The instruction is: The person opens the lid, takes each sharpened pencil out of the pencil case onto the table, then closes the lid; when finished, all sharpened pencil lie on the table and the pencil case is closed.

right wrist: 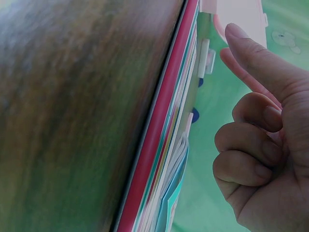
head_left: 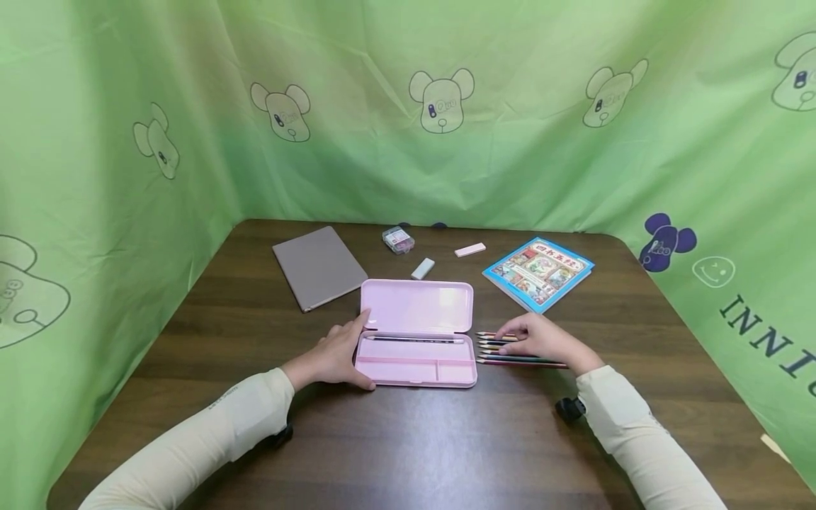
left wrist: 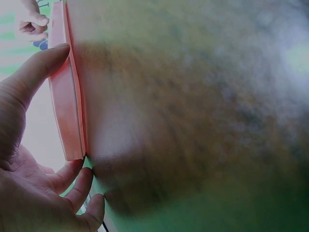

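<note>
A pink pencil case lies with its lid raised back. One dark pencil rests along its rear compartment. My left hand holds the case's left end, thumb on the front edge and fingers round the side and rear corner; the left wrist view shows the thumb against the pink wall. Right of the case, several pencils lie side by side, points leftward. Over them hovers my right hand, thumb and index finger extended and apart, the other fingers curled, with nothing visible between them.
Behind the case lie a grey folder-like flat item, a small clear box, a white eraser-like block and a pink-and-white one. A blue picture-covered book lies behind my right hand. Green curtains enclose the table.
</note>
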The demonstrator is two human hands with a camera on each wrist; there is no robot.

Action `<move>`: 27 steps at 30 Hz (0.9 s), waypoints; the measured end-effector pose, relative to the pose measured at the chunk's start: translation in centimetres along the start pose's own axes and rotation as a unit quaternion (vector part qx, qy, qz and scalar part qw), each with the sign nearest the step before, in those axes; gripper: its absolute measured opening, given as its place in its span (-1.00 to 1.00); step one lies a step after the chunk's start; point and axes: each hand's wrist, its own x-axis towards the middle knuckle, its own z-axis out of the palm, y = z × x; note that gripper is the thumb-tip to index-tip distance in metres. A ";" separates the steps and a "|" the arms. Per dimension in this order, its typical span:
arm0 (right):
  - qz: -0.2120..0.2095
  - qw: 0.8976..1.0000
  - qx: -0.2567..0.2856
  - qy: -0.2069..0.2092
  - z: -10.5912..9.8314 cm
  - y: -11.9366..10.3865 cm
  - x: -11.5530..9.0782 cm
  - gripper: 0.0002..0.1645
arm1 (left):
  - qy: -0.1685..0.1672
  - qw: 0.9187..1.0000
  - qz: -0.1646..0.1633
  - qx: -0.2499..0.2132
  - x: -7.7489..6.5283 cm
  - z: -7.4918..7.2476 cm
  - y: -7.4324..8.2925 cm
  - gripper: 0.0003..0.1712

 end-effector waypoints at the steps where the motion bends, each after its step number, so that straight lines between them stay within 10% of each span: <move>1: -0.001 1.000 0.002 0.000 0.0 0.0 0.0 -0.70 | 0.000 1.000 0.000 0.000 0.0 0.0 0.0 0.49; 27: -0.012 1.000 0.004 -0.015 0.1 -0.6 1.0 -0.66 | -0.005 1.000 -0.002 0.002 0.1 -0.1 0.1 0.50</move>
